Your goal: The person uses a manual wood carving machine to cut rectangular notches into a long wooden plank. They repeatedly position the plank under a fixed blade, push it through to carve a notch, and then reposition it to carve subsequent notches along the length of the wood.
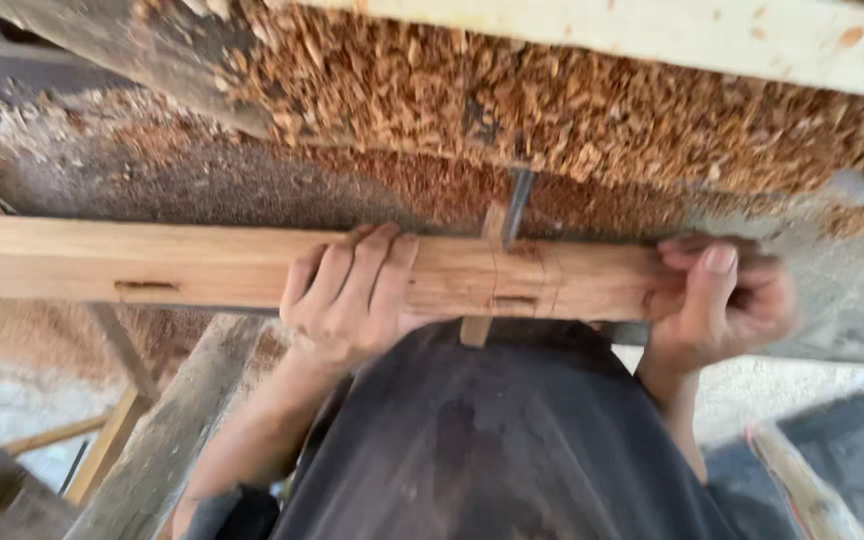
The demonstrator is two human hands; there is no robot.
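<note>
Running leftward from under the left hand (350,298), a long pale squared wooden beam (152,265) with small cut slots is being gripped, the fingers curled over its top face and clamped on it. Between the two hands, a thin wooden peg (480,322) is being shown crossing the beam's notched joint. The beam's end is being clutched by the right hand (720,300), closed around it. Beyond both hands, reddish-brown wood shavings (552,110) are being shown heaped.

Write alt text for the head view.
Both hands grip a long wooden beam with cut mortise slots: left hand near its middle, right hand at its end. Wood shavings cover the surface beyond.
</note>
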